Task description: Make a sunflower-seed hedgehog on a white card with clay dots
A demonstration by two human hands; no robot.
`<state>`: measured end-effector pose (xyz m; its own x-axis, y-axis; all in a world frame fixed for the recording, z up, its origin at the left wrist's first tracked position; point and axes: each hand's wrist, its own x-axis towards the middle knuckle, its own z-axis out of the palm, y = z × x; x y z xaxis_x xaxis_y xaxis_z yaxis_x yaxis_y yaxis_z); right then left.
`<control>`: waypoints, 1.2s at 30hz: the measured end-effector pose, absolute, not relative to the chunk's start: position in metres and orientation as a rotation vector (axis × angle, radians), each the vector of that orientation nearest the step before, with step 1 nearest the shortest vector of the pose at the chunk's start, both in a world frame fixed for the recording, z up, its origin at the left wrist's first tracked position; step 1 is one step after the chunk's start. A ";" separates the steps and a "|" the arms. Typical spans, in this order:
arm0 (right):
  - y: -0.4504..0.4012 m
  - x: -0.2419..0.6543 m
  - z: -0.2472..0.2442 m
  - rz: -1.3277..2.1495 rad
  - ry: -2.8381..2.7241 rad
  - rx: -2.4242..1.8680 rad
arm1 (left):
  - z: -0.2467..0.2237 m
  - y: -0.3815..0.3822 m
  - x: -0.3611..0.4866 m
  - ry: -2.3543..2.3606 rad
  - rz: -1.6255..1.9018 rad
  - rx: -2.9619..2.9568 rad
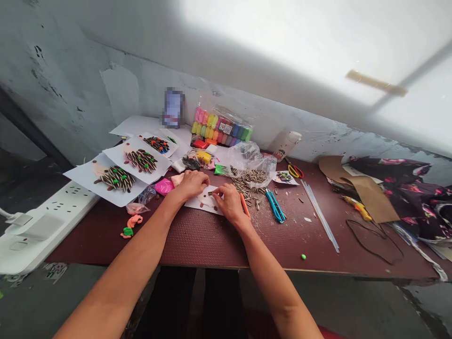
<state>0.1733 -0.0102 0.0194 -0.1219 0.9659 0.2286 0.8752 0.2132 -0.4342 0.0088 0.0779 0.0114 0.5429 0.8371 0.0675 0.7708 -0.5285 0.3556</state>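
A white card (193,203) with a pale outline and a few brown dots lies flat before me. My left hand (192,183) rests over its upper left edge, fingers curled together and pressing on it. From the right, my right hand (229,201) reaches over the card, thumb and fingertips pinching a small dark sunflower seed (211,193). Just behind that hand is a heap of striped sunflower seeds (252,178), partly under a clear plastic bag (252,156). An orange-handled tool (244,205) lies against my right wrist, partly hidden.
Cards with seed-covered hedgehog shapes (118,179) lie left, near a white power strip (42,226). Colored clay packs (222,127) stand at the wall. A teal utility knife (275,205), scissors (295,170), glue sticks (321,216) and a yellow glue gun (358,208) lie to the right.
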 end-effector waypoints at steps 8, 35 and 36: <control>-0.014 0.170 0.021 0.170 -2.100 -1.724 | 0.013 0.076 0.010 1.357 0.326 2.495; -0.003 0.212 0.026 0.004 -1.698 -1.938 | 0.010 0.079 0.009 1.329 0.352 2.480; -0.002 0.217 0.025 -0.011 -1.680 -1.989 | 0.010 0.079 0.009 1.328 0.345 2.479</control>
